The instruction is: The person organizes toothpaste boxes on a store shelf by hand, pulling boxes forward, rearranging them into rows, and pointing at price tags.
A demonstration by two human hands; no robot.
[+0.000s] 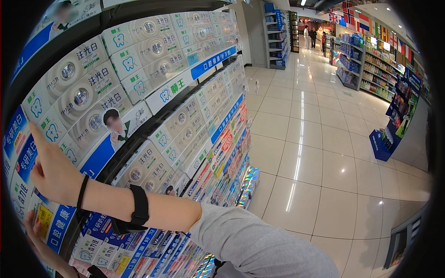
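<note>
My right hand (55, 172) reaches across to the far left of the shelf. Its index finger is stretched out, with the tip at the seam between a blue toothpaste box (15, 127) and a stack of white toothpaste boxes (52, 130). I see nothing held in it; some of its fingers are curled or hidden. Lower down, at the left rim, my left hand (34, 227) is beside a yellow price tag (45, 220) and other white boxes (21, 191). What its fingers touch is not clear. Black bands (139, 205) circle my right wrist and forearm.
Blue-and-white shelf edge strips (213, 62) separate tiers of stacked toothpaste boxes (184, 118). A tiled aisle (306, 146) runs along the right. Across it stand a blue display stand (399, 114) and shelves of bottles (379, 69). Several people (313, 36) are far back.
</note>
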